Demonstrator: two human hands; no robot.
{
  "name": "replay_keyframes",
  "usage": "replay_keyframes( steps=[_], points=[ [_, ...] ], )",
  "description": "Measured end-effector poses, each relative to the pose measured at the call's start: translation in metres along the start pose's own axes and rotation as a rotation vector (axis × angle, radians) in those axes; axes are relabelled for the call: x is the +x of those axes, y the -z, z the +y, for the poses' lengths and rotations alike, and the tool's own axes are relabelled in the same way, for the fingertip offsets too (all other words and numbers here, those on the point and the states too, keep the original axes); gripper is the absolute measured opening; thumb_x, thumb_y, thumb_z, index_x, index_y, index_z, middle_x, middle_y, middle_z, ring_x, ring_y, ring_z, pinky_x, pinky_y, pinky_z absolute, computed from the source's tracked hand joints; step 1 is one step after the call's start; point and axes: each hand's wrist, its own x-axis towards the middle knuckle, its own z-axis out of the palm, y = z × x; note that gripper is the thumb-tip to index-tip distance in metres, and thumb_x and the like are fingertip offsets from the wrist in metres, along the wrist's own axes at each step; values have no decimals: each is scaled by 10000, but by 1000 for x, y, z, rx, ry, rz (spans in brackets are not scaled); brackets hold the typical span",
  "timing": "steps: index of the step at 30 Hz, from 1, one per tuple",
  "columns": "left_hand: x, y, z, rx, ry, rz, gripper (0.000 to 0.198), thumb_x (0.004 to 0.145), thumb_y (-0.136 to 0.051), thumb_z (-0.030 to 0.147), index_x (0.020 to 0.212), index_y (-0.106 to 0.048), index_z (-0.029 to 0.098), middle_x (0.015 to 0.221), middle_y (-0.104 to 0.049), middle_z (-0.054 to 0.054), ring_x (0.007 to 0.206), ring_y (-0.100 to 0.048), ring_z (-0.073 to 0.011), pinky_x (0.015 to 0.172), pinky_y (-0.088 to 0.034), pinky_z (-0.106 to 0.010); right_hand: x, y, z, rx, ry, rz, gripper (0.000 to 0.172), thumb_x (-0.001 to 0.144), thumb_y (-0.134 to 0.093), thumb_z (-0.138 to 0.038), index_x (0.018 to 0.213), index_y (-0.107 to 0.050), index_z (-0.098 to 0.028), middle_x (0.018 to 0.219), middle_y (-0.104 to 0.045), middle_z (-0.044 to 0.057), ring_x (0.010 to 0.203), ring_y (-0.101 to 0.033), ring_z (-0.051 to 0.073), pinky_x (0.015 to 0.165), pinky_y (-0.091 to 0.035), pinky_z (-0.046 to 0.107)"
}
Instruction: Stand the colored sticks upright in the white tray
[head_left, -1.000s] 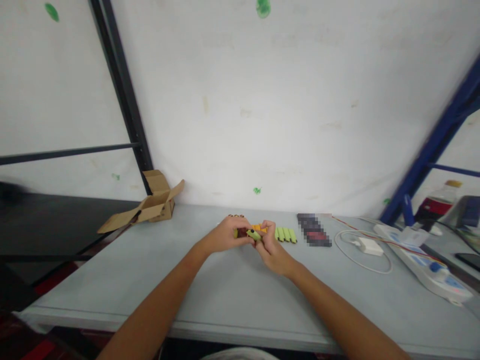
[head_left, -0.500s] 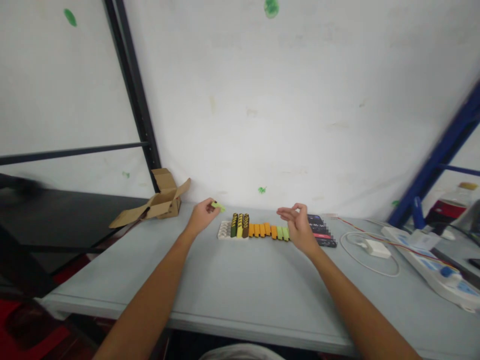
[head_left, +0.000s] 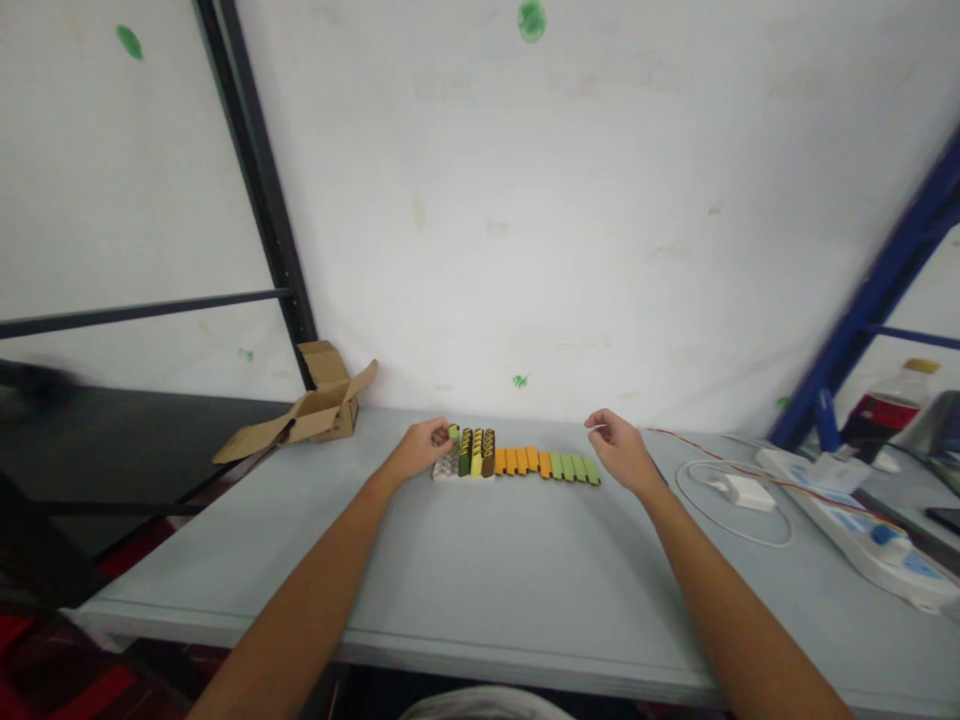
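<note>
My left hand (head_left: 420, 447) is closed around a small light green piece (head_left: 454, 432) with a dark end, at the back left of a white tray (head_left: 444, 477) with rounded bumps. Beside it in the tray stand three dark, yellow-marked rows of pieces (head_left: 477, 453), one dark green, one yellow, one brown. A line of orange pieces (head_left: 522, 461) and light green pieces (head_left: 574, 468) runs along the table to the right. Past its right end hovers my right hand (head_left: 621, 450), fingers bent and slightly apart, with nothing visible in it.
An opened cardboard box (head_left: 330, 405) lies at the back left against the wall. On the right are a white cable with an adapter (head_left: 750, 492), a power strip (head_left: 847, 530) and a bottle of dark drink (head_left: 889, 405). The table's front edge (head_left: 525, 672) is close to me.
My left hand has carried the light green piece down and right to the tray. My right hand has moved right, uncovering more light green pieces and now covering the dark device behind it.
</note>
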Motion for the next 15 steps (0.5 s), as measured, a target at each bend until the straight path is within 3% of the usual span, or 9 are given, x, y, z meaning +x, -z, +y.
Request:
replay_keyframes(
  steps=[4, 9, 12, 15],
  points=[
    [1, 0, 0, -11, -3, -15, 231, 794, -600, 412, 755, -599, 184, 659, -653, 2, 641, -603, -160, 614, -472, -258, 0, 4, 3, -158, 45, -125, 162, 773, -482, -179, 869, -611, -186, 790, -676, 40, 722, -614, 175, 701, -447, 290],
    [2, -1, -3, -63, 12, -27, 285, 789, -619, 469, 773, -605, 185, 688, -683, -14, 667, -634, -178, 609, -488, -268, -1, 6, 8, -269, 77, -268, 216, 771, -509, -109, 916, -656, -172, 910, -721, 77, 839, -656, 191, 789, -459, 295],
    [2, -2, -6, -73, 20, -36, 313, 802, -604, 500, 798, -610, 187, 722, -704, -23, 692, -650, -184, 623, -496, -273, 0, 5, 14, -252, 78, -263, 275, 784, -459, -81, 958, -648, -179, 909, -712, 76, 861, -668, 194, 815, -469, 300],
    [2, -4, -6, -55, 22, -27, 311, 808, -595, 501, 784, -595, 190, 713, -700, -19, 686, -650, -181, 626, -489, -269, 2, 5, 23, -180, 164, -204, 400, 746, -357, -15, 1004, -613, -183, 1013, -683, 90, 1017, -647, 200, 907, -459, 323]
  ],
)
